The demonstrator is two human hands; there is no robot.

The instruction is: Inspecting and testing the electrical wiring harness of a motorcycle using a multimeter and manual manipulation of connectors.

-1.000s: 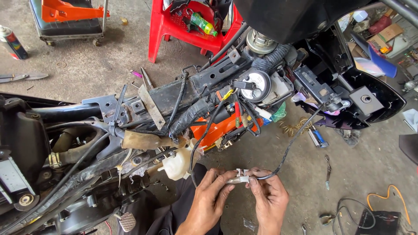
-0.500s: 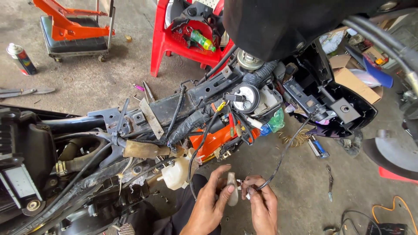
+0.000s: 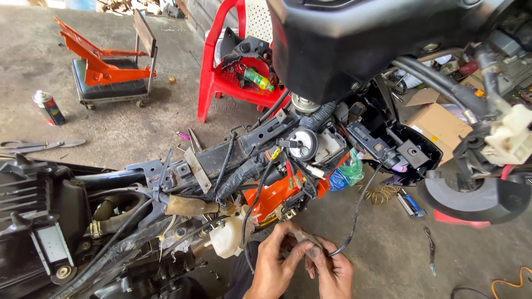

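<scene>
Hands meet low in the head view: the left hand point(image 3: 274, 266) and the right hand point(image 3: 332, 271) press close together, fingers of both clamped on a small connector point(image 3: 303, 239) at the end of a thin black cable point(image 3: 360, 207); the connector is mostly hidden between the fingertips, so its shape cannot be made out. From that grip the cable loops out to the right and climbs toward the black switch housing point(image 3: 399, 149) on the stripped scooter frame point(image 3: 221, 160). Just left of the grip sits a white plastic reservoir point(image 3: 227, 238) fixed to the frame; what it holds cannot be told. Directly above the grip is an orange body panel point(image 3: 271, 199), and up and to the right of it a green and blue plastic bag point(image 3: 346, 174) is tucked into the wiring. Far above the grip a red plastic chair point(image 3: 221, 83) carries black parts and a green bottle point(image 3: 257, 79) lying on its seat. Well up and to the right an open cardboard box point(image 3: 438, 124) rests on the floor, its contents out of sight. Far to the upper left stand a spray can point(image 3: 49, 108) and an orange wheeled stool point(image 3: 108, 72).
</scene>
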